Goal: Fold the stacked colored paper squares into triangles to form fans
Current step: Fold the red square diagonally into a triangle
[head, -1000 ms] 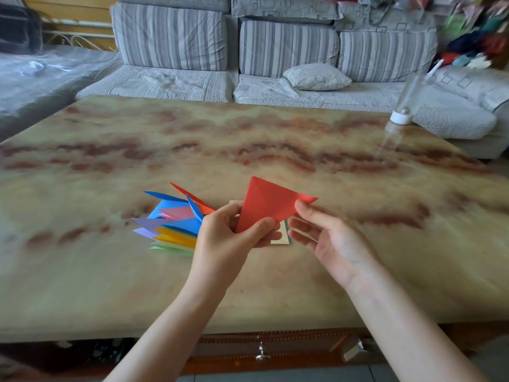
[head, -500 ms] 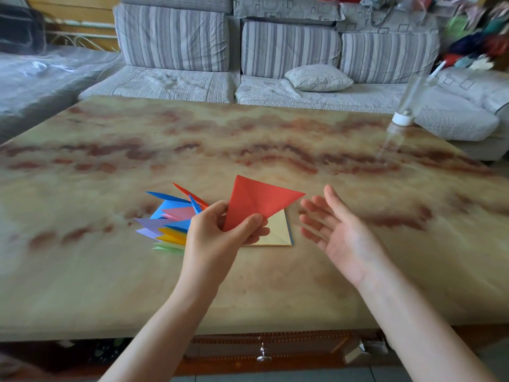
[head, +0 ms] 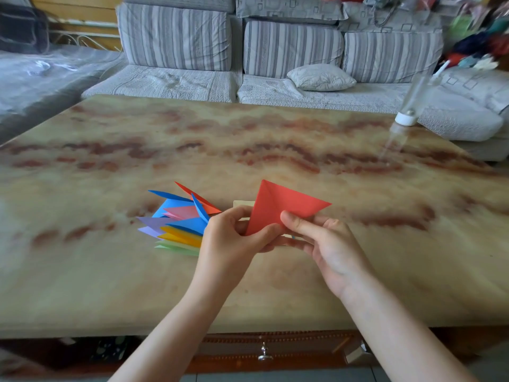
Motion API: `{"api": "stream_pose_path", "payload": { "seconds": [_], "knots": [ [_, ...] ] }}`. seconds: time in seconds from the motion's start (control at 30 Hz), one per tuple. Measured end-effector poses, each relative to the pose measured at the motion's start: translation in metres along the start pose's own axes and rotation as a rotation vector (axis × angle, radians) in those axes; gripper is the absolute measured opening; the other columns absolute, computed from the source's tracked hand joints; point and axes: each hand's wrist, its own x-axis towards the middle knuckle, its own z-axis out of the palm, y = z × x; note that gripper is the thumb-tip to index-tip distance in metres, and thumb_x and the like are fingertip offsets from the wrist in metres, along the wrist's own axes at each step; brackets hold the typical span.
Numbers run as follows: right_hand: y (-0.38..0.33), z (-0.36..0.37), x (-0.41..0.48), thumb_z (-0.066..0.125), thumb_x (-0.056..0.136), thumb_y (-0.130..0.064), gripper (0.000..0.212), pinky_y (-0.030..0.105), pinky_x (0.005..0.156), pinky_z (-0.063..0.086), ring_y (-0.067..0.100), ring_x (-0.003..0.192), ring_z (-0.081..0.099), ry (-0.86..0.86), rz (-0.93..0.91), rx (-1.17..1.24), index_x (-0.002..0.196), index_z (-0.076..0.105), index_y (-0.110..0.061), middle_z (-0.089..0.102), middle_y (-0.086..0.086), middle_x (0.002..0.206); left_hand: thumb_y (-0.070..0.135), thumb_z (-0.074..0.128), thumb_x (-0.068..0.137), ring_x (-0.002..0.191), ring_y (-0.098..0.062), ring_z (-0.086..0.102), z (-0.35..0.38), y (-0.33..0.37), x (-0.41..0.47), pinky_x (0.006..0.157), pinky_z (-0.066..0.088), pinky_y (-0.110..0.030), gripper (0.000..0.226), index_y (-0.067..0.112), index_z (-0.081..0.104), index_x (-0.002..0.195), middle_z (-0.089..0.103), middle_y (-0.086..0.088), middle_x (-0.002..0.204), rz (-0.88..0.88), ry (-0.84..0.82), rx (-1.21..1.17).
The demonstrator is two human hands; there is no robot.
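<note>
Fingers of the left hand (head: 230, 239) curl round the lower corner of a folded red paper triangle (head: 278, 206), with the thumb pressed on its near face. The right hand (head: 332, 244) lays its thumb on the triangle's lower edge and its other fingers underneath, pinching the paper. The triangle is held above the worktop (head: 275, 139), tilted, and a crease runs down from its top corner. Just left of the left hand, a fan of folded triangles (head: 179, 224) lies on the worktop: blue, pink, purple, orange, yellow, green and one red, overlapping. A pale yellow sheet (head: 243, 204) lies flat behind the hands, mostly hidden; whether it is one sheet or several cannot be told. Near the worktop's far right edge stands a clear bottle (head: 407, 117) with a white base, blurred. A striped grey sofa (head: 292, 51) carrying a small cushion (head: 321, 77) sits beyond.
</note>
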Motion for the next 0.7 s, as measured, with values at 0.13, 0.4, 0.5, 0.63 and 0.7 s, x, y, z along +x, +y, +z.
{"api": "stream_pose_path", "payload": {
  "seconds": [0.13,0.4,0.5,0.63,0.7],
  "knots": [
    [-0.002,-0.003,0.0,0.076,0.064,-0.018,0.031,0.034,0.075,0.058,0.028,0.083,0.07,0.01,0.001,0.029,0.09,0.072,-0.001,0.074,0.017,0.092,0.008,0.076,0.074,0.067,-0.016,0.072,-0.004,0.001,0.0,0.065,0.057,-0.023,0.02,0.009,0.069,0.093,0.075,-0.006,0.072,-0.053,-0.017,-0.016],
    [-0.008,-0.005,0.003,0.071,0.069,-0.01,0.019,0.035,0.07,0.06,0.026,0.07,0.072,0.024,-0.007,0.151,0.085,0.067,0.0,0.073,0.014,0.082,0.005,0.075,0.076,0.069,-0.018,0.073,-0.014,0.004,0.0,0.063,0.057,-0.021,0.019,0.009,0.067,0.093,0.074,-0.009,0.071,-0.093,-0.036,-0.052],
    [-0.004,-0.002,0.003,0.069,0.074,-0.005,0.009,0.033,0.067,0.06,0.024,0.064,0.07,0.041,-0.009,0.163,0.081,0.067,0.0,0.072,0.011,0.074,0.005,0.075,0.076,0.07,-0.017,0.073,-0.013,0.005,0.0,0.062,0.057,-0.021,0.018,0.011,0.068,0.091,0.074,-0.008,0.071,-0.094,-0.05,-0.044],
    [-0.01,-0.012,0.011,0.064,0.079,-0.001,0.003,0.031,0.061,0.06,0.02,0.058,0.07,0.155,-0.048,0.289,0.08,0.064,-0.004,0.071,0.007,0.067,-0.001,0.071,0.078,0.066,-0.018,0.073,-0.021,0.006,0.002,0.062,0.058,-0.021,0.013,0.006,0.068,0.089,0.074,-0.012,0.07,-0.069,0.009,-0.022],
    [-0.019,-0.025,0.015,0.06,0.083,0.002,0.006,0.03,0.06,0.06,0.019,0.056,0.07,0.217,-0.089,0.341,0.083,0.061,-0.004,0.071,0.005,0.065,-0.003,0.069,0.079,0.065,-0.018,0.072,-0.03,0.007,0.004,0.06,0.057,-0.019,0.012,0.003,0.068,0.088,0.073,-0.015,0.073,-0.05,0.046,-0.05]
  ]
}}
